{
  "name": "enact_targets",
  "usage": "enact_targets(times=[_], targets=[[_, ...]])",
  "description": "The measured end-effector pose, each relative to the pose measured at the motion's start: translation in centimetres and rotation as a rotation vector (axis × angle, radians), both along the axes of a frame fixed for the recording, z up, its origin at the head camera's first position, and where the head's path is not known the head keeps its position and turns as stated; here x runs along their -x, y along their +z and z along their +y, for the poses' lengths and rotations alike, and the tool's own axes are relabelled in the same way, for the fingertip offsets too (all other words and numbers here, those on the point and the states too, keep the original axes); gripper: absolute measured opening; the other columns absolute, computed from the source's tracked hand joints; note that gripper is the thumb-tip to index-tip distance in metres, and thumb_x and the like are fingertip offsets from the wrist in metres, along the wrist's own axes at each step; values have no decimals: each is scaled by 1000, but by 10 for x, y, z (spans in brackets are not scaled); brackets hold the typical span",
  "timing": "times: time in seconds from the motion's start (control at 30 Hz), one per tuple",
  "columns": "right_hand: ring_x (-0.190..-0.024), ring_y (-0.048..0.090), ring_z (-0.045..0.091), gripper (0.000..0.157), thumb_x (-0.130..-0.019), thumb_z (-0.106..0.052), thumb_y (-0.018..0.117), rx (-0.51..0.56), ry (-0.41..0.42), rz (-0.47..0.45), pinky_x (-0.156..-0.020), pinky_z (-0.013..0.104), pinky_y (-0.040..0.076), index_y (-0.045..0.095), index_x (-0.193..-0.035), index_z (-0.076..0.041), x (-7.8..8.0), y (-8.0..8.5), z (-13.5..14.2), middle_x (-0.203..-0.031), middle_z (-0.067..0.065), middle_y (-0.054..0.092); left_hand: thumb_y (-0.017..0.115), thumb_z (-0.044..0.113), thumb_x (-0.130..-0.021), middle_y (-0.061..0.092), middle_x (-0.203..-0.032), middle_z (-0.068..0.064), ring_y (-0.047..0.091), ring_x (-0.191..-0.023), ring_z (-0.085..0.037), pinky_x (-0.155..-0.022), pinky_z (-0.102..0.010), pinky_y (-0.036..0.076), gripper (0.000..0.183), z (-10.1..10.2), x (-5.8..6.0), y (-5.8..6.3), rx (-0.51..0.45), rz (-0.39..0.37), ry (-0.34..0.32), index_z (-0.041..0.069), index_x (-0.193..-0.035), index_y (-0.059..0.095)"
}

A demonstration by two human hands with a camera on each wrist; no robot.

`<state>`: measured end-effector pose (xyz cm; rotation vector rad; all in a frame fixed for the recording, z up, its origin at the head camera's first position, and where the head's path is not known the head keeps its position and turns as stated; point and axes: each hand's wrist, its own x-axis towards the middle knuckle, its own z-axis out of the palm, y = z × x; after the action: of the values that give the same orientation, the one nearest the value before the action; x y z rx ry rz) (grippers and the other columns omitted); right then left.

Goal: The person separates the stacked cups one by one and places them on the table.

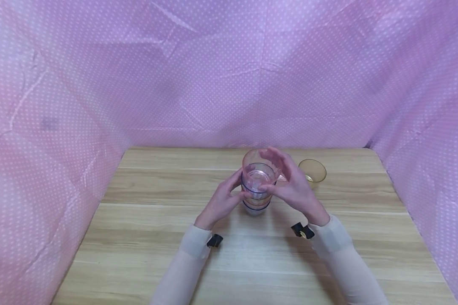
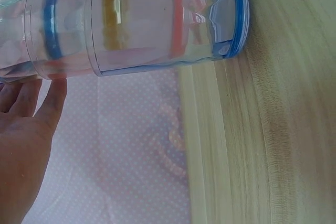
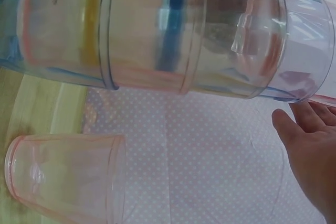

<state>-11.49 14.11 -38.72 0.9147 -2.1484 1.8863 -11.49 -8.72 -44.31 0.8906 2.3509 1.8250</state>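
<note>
A tall stack of clear tinted plastic cups (image 1: pixel 256 203) stands on the wooden table, with blue, yellow and pink bands showing through its walls in both wrist views. My left hand (image 1: pixel 223 199) grips the stack's left side, thumb in front and fingers behind. At the top, my right hand (image 1: pixel 295 186) holds a pink cup (image 1: pixel 250 160) between thumb and fingers, its mouth facing up. The pink cup's lower part sits within the blue-rimmed cup beneath it. In the right wrist view, the right hand's fingertips (image 3: pixel 281 121) are right at the stack's upper end.
A yellow cup (image 1: pixel 314 170) stands upright to the right, beyond my right hand. Another pink cup (image 3: pixel 68 177) stands beside the stack, mostly hidden behind the right hand in the head view. Pink dotted cloth (image 1: pixel 229 84) hangs around the table (image 1: pixel 149 237).
</note>
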Motion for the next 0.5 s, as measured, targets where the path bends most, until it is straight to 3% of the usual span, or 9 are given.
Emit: enact_targets(times=[0.2,0.4,0.5], targets=[[-142,49,19,98,-69,21,83,64,10,30,-122,34,35,37,-153,5,0,2,0,-148,29,52,58,61,-91,51,-153,-20,56,-134,-35,-119,-45,40,94,0,-1,0,0,-2,7,3,-161,33],[-142,49,24,94,-81,-20,89,131,36,87,-122,37,35,36,-153,8,2,4,2,-147,29,52,58,62,-90,53,-152,-19,56,-134,-34,-119,-45,40,94,0,-1,0,-3,-7,8,5,-161,35],[-142,48,24,95,-81,-24,88,145,41,86,-123,37,35,35,-153,8,0,5,3,-149,27,52,58,63,-90,52,-153,-18,56,-135,-34,-119,-45,40,94,0,-1,-1,-3,-9,11,5,-161,35]])
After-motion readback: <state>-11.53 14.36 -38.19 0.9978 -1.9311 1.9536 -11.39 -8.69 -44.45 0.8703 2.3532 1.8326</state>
